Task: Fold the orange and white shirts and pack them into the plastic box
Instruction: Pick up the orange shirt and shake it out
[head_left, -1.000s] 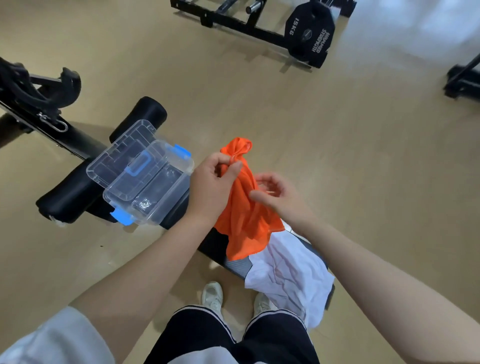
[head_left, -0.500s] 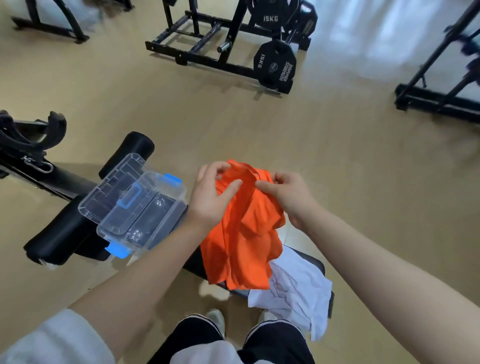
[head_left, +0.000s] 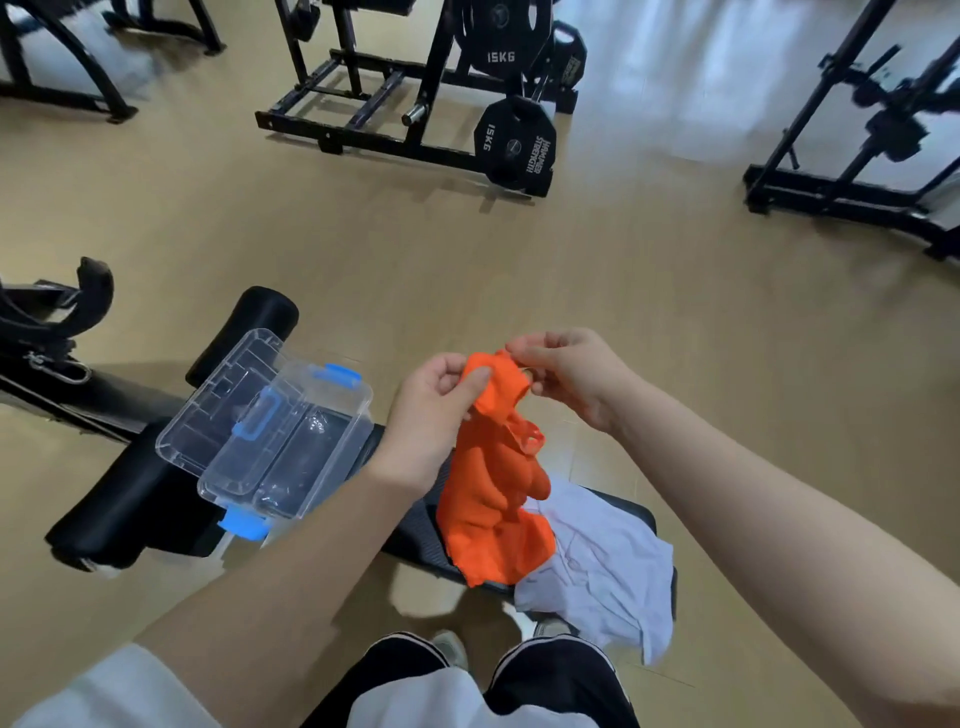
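Note:
An orange shirt (head_left: 493, 499) hangs bunched above the black bench (head_left: 410, 535). My left hand (head_left: 431, 415) pinches its top edge on the left, and my right hand (head_left: 571, 374) pinches the same edge on the right, close together. Its lower end rests on a crumpled white shirt (head_left: 602, 566) lying at the bench's right end. A clear plastic box (head_left: 296, 452) with blue latches stands open on the bench to the left of my left hand. Its clear lid (head_left: 218, 400), with a blue handle, leans on the box's far left side.
The bench's black roller pads (head_left: 260, 322) lie left of the box. A black weight rack (head_left: 415, 104) with 15 kg plates stands on the wooden floor ahead, and another black frame (head_left: 852, 171) at the right. My legs and shoes show at the bottom.
Both hands have lifted the orange shirt and shifted their pinches along its top edge; the right hand now grips the edge. The camera tilted up, showing more of the room.

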